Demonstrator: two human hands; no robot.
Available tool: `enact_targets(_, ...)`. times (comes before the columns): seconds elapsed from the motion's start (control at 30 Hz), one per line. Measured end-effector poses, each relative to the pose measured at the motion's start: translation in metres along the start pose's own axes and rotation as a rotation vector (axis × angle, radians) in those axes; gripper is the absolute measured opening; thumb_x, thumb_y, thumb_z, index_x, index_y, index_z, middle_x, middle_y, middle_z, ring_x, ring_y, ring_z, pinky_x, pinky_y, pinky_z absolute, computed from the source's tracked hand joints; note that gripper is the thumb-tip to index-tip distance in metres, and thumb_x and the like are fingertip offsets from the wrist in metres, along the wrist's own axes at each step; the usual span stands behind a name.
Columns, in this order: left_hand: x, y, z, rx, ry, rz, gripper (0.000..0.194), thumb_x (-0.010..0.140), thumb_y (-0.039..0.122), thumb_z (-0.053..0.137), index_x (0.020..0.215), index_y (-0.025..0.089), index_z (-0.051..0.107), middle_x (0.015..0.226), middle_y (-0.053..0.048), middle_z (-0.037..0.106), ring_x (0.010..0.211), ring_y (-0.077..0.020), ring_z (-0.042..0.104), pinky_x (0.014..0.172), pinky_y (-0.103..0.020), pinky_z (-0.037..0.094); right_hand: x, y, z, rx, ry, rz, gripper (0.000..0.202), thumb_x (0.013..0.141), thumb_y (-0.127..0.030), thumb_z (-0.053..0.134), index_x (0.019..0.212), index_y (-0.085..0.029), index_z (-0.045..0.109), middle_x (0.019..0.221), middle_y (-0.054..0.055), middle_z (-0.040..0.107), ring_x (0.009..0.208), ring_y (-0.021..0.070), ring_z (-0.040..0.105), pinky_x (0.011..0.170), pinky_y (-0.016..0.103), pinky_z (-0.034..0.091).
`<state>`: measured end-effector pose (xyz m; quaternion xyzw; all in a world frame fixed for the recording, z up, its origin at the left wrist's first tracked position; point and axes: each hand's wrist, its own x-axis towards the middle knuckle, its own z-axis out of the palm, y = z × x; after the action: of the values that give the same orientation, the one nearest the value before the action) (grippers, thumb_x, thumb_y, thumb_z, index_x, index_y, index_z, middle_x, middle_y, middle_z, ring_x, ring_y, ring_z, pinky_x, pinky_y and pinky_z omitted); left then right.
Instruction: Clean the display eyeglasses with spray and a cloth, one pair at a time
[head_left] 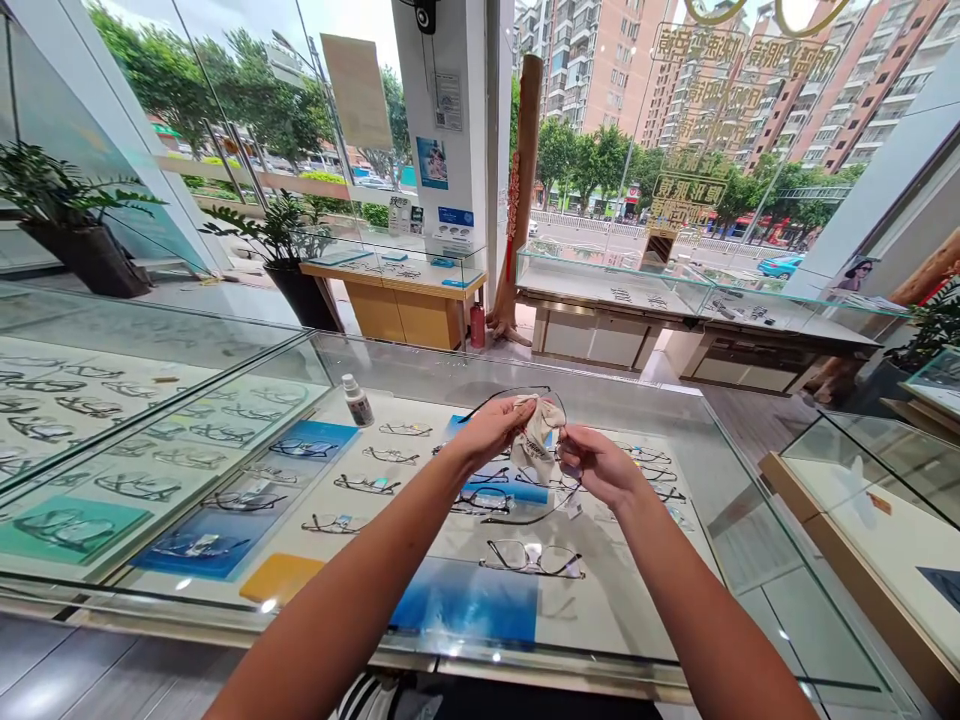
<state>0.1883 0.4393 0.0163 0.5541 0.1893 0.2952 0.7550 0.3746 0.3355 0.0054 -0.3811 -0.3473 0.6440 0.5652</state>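
Note:
Above the glass display counter (450, 650), my left hand (491, 425) is closed on a beige cleaning cloth (536, 445), which is folded around part of a pair of eyeglasses. My right hand (604, 465) pinches the other side of these eyeglasses (529, 519) at the edge of the cloth. One thin dark temple reaches out above my left hand, the other curves below the cloth. The lenses are mostly hidden by cloth and fingers. Nearer to me, another pair of glasses (532, 558) with clear lenses lies on the counter. A small white spray bottle (357, 402) stands upright left of my hands.
Rows of spectacle frames (367, 484) lie inside the counter under the glass. A yellow flat item (281, 578) is at the front left. Beyond stand more showcases (600, 290), potted plants (289, 245), a wooden trunk post (525, 170) and a red fire extinguisher (478, 326).

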Motion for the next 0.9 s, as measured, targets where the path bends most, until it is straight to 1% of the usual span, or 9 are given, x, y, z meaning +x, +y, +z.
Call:
enact_targets(0.07, -0.001, 0.007, -0.007, -0.046, 0.051, -0.003, 0.062, 0.073, 0.058, 0.091, 0.113, 0.012, 0.079, 0.09, -0.009, 0.077, 0.077, -0.0177, 0.067, 0.071, -0.026, 0.05, -0.005, -0.009, 0.0, -0.059, 0.066, -0.093, 0.04, 0.066, -0.051, 0.093, 0.079, -0.019, 0.073, 0.067, -0.003, 0.047, 0.063, 0.0121, 0.036, 0.06, 0.029, 0.029)
enact_targets(0.2, 0.0, 0.015, -0.019, -0.093, 0.16, 0.009, 0.066, 0.071, 0.049, 0.095, 0.122, 0.011, 0.077, 0.093, -0.009, 0.077, 0.074, -0.0156, 0.065, 0.068, -0.025, 0.049, -0.016, -0.025, -0.002, -0.322, 0.308, -0.47, 0.032, 0.078, -0.053, 0.085, 0.084, -0.023, 0.076, 0.082, 0.003, 0.063, 0.074, 0.0174, 0.045, 0.071, 0.033, 0.037)
enact_targets(0.27, 0.001, 0.015, -0.026, -0.089, 0.205, 0.017, 0.065, 0.069, 0.049, 0.096, 0.117, 0.009, 0.077, 0.082, -0.005, 0.074, 0.064, -0.0125, 0.059, 0.062, -0.024, 0.045, -0.021, -0.03, -0.003, -0.486, 0.417, -0.619, 0.03, 0.085, -0.054, 0.079, 0.088, -0.024, 0.076, 0.079, 0.002, 0.06, 0.074, 0.0187, 0.045, 0.071, 0.035, 0.036)
enact_targets(0.4, 0.004, 0.017, -0.041, -0.082, 0.3, 0.028, 0.057, 0.063, 0.054, 0.098, 0.091, 0.01, 0.075, 0.068, -0.002, 0.067, 0.056, -0.0115, 0.054, 0.055, -0.024, 0.043, -0.03, -0.034, 0.001, -0.743, 0.547, -0.822, 0.03, 0.095, -0.052, 0.07, 0.089, -0.023, 0.075, 0.071, -0.001, 0.047, 0.069, 0.0177, 0.04, 0.07, 0.035, 0.033)
enact_targets(0.57, 0.002, 0.028, -0.064, -0.154, 0.437, 0.07, 0.048, 0.073, 0.052, 0.093, 0.086, 0.012, 0.07, 0.066, 0.0, 0.066, 0.052, -0.0108, 0.053, 0.051, -0.023, 0.043, -0.039, -0.034, 0.011, -1.016, 0.674, -1.088, 0.024, 0.102, -0.042, 0.064, 0.091, -0.022, 0.073, 0.072, -0.001, 0.053, 0.07, 0.0177, 0.043, 0.076, 0.036, 0.035)
enact_targets(0.63, -0.001, 0.033, -0.069, -0.17, 0.397, 0.021, 0.045, 0.077, 0.051, 0.091, 0.086, 0.012, 0.069, 0.066, -0.001, 0.065, 0.053, -0.0115, 0.054, 0.05, -0.023, 0.044, -0.042, -0.034, 0.014, -1.207, 0.685, -1.188, 0.021, 0.103, -0.036, 0.063, 0.09, -0.022, 0.074, 0.066, -0.002, 0.052, 0.068, 0.0174, 0.045, 0.079, 0.037, 0.033)
enact_targets(0.73, -0.008, 0.038, -0.07, -0.132, 0.24, -0.072, 0.048, 0.077, 0.055, 0.09, 0.082, 0.011, 0.071, 0.067, -0.002, 0.065, 0.054, -0.0113, 0.054, 0.049, -0.022, 0.043, -0.048, -0.034, 0.019, -1.475, 0.659, -1.263, 0.018, 0.104, -0.03, 0.063, 0.093, -0.023, 0.075, 0.065, -0.001, 0.059, 0.069, 0.0181, 0.048, 0.081, 0.039, 0.031)
enact_targets(0.83, -0.013, 0.04, -0.067, -0.075, 0.1, -0.11, 0.053, 0.074, 0.06, 0.09, 0.086, 0.01, 0.076, 0.075, -0.006, 0.07, 0.061, -0.0124, 0.058, 0.055, -0.022, 0.046, -0.055, -0.042, 0.024, -1.733, 0.563, -1.318, 0.012, 0.103, -0.026, 0.064, 0.098, -0.025, 0.074, 0.066, -0.001, 0.064, 0.071, 0.0184, 0.049, 0.081, 0.04, 0.028)
enact_targets(0.9, -0.013, 0.041, -0.066, -0.065, 0.064, -0.106, 0.055, 0.075, 0.061, 0.088, 0.089, 0.01, 0.078, 0.078, -0.007, 0.071, 0.064, -0.0128, 0.059, 0.057, -0.022, 0.046, -0.06, -0.053, 0.026, -1.905, 0.496, -1.34, 0.01, 0.103, -0.024, 0.064, 0.1, -0.026, 0.073, 0.067, -0.002, 0.064, 0.072, 0.0184, 0.048, 0.08, 0.04, 0.025)
